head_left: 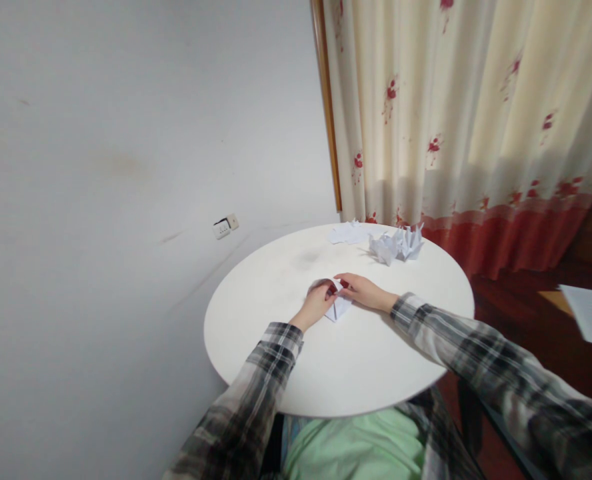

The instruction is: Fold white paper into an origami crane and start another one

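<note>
A small piece of folded white paper [338, 309] rests on the round table between my two hands. My left hand [320, 301] grips its left side with bent fingers. From the right, my right hand [362, 289] pinches the paper's upper edge between thumb and fingers. The fingers of both hands nearly meet over the top of the paper and hide part of it. Below my fingers, its lower part narrows to a point towards me, with a fold line down it.
The white round table [256, 333] stands against a pale wall [126, 200]. At its far right sit several folded paper shapes [396, 245], with flat white paper [347, 232] beside them. A flowered curtain [426, 100] hangs behind. Printed sheets [591, 313] lie at the far right.
</note>
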`<state>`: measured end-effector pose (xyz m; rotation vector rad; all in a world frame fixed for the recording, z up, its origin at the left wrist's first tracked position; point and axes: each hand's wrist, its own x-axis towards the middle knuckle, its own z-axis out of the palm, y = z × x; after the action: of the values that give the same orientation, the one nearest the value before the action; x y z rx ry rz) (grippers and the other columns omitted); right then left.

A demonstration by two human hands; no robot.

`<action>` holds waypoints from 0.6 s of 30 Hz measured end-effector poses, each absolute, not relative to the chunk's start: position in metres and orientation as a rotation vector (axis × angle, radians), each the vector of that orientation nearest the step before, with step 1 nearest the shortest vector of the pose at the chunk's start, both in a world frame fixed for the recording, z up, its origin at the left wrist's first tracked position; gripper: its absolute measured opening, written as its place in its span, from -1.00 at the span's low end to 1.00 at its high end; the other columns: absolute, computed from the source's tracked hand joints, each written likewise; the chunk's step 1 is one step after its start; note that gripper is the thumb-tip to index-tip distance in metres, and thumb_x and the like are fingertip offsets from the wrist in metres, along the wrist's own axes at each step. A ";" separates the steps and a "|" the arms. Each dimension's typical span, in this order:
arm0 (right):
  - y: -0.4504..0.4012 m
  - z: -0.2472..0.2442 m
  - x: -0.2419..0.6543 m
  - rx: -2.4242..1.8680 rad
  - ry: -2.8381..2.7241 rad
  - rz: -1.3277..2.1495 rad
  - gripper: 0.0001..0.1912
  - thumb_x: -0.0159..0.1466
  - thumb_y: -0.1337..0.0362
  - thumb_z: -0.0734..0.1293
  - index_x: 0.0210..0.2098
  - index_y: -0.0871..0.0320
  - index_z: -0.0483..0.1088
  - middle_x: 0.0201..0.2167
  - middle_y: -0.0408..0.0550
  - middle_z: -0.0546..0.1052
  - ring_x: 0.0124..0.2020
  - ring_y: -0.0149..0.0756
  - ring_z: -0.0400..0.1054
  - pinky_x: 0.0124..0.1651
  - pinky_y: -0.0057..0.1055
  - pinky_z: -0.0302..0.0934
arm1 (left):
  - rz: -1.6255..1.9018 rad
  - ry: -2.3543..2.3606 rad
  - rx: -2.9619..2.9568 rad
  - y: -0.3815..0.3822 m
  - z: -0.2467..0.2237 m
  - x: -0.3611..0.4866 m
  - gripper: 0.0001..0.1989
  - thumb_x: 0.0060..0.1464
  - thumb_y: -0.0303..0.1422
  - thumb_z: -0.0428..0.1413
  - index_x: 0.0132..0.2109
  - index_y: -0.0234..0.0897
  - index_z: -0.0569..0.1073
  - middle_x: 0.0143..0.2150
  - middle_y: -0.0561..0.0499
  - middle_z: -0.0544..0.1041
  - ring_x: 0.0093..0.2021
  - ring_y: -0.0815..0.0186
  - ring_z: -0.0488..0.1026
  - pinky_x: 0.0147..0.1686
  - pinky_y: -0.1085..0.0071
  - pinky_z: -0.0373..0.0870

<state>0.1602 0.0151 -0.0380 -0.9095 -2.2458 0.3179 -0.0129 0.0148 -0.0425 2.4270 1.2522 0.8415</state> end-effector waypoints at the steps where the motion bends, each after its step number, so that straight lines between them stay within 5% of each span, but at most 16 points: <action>1: 0.016 -0.039 0.160 -0.913 -2.242 0.321 -0.66 0.17 0.29 0.19 -0.05 0.19 0.24 -0.26 -0.01 0.41 -0.29 -0.34 0.28 -0.20 -0.39 0.15 | 0.839 1.244 2.424 0.015 -0.043 -0.013 -0.83 -0.04 -0.42 -0.02 -0.24 -0.34 0.36 -0.38 0.01 0.41 -0.44 0.39 0.30 -0.41 0.46 0.25; 18: 0.017 -0.040 0.161 -0.899 -2.262 0.313 -0.66 0.11 0.40 0.23 -0.09 0.19 0.26 -0.27 -0.03 0.42 -0.32 -0.37 0.28 -0.22 -0.41 0.16 | 0.848 1.237 2.476 0.015 -0.042 -0.013 -0.83 -0.06 -0.47 -0.03 -0.26 -0.35 0.36 -0.37 -0.03 0.43 -0.40 0.35 0.34 -0.36 0.44 0.27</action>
<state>0.1605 0.0175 -0.0398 -0.8995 -2.2620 0.3125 -0.0132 0.0149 -0.0419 2.4760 1.2365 0.8479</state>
